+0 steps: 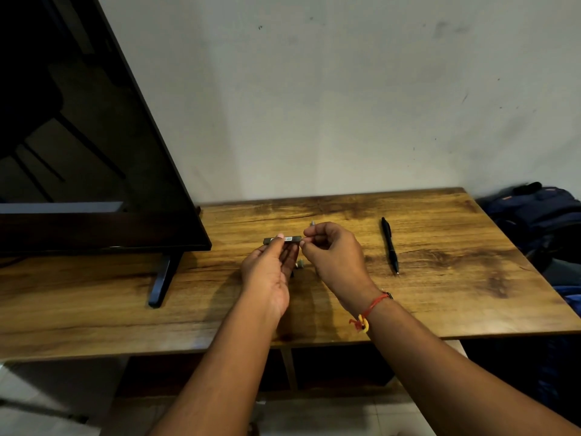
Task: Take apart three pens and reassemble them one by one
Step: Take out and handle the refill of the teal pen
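My left hand (270, 269) pinches a dark grey pen barrel (290, 239) with a white label and holds it level above the wooden table (440, 294). My right hand (334, 256) is closed at the barrel's right end, its fingertips on a small part that I cannot make out. A grey tip (312, 223) sticks up behind its fingers. A small grey pen part (300, 264) lies on the table between my two hands, partly hidden. A whole black pen (390, 245) lies to the right, tip toward me.
A large dark screen (78, 136) on a black foot (162, 280) fills the left of the table. A dark blue backpack (540, 215) sits past the table's right edge. A plain wall stands behind.
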